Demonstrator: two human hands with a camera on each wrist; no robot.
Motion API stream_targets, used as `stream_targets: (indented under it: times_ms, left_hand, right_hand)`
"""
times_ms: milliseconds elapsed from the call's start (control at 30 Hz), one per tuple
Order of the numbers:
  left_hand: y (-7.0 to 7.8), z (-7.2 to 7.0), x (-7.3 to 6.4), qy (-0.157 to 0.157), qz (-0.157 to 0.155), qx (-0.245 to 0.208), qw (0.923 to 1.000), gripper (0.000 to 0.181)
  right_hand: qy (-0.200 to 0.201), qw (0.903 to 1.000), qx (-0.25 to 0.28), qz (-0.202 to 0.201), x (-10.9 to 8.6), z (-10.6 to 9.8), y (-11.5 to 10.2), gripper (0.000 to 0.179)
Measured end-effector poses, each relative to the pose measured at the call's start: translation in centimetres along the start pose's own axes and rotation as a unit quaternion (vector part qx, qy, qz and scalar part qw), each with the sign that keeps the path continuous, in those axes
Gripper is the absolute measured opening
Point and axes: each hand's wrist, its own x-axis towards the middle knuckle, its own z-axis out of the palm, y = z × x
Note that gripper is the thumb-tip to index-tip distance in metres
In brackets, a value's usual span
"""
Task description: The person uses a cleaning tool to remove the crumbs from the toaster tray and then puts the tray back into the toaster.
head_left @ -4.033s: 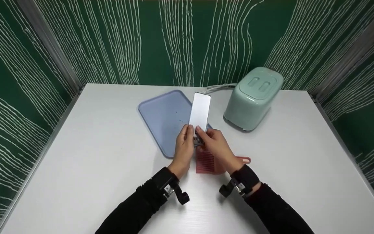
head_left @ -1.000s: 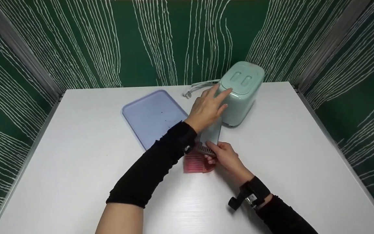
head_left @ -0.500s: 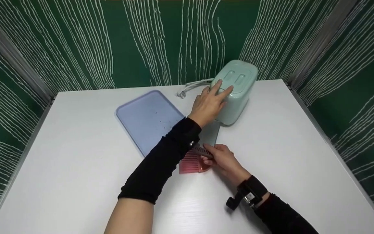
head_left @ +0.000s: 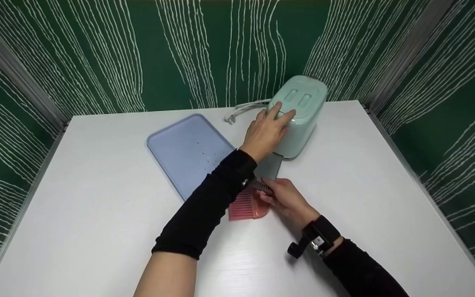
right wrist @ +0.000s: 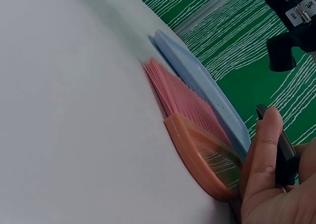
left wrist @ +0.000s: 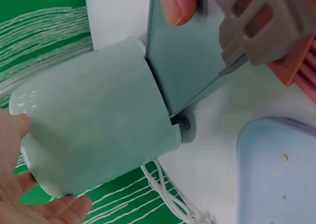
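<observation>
My left hand [head_left: 260, 132] rests spread on the near upper end of the mint-green toaster [head_left: 299, 134], its fingers reaching onto the lid. In the left wrist view, its fingertips [left wrist: 79, 206] touch the toaster's upper end. With thumb and fingers, my right hand [head_left: 289, 200] pinches the slotted grey handle [head_left: 263, 186] of a flat crumb tray [head_left: 271, 167]. The crumb tray's far end meets the toaster's bottom edge, where a dark gap shows in the left wrist view. My left forearm hides part of the crumb tray in the head view.
A blue tray [head_left: 184, 152] with scattered dark crumbs lies left of the toaster. Beneath my right hand is a brush [head_left: 241, 208] with pink bristles and an orange frame. A white cord with plug [head_left: 230, 119] lies behind, by the striped green wall [head_left: 171, 53].
Four seconds ago both hands held the crumb tray over the blue tray. My left hand has since moved to the toaster, and my right hand has brought the crumb tray to its base.
</observation>
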Motion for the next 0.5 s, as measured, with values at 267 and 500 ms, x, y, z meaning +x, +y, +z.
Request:
stream_targets:
  times_ms: [267, 500]
  left_hand:
    - [0.0, 0.0, -0.1, 0.019, 0.012, 0.0, 0.9998, 0.047]
    - [0.0, 0.1, 0.0, 0.014, 0.007, 0.004, 0.9999, 0.047]
  right_hand:
    - [0.013, 0.9999, 0.01, 0.004, 0.6, 0.1, -0.5, 0.027]
    - [0.007, 0.999, 0.043, 0.008, 1.3, 0.1, -0.7, 0.025]
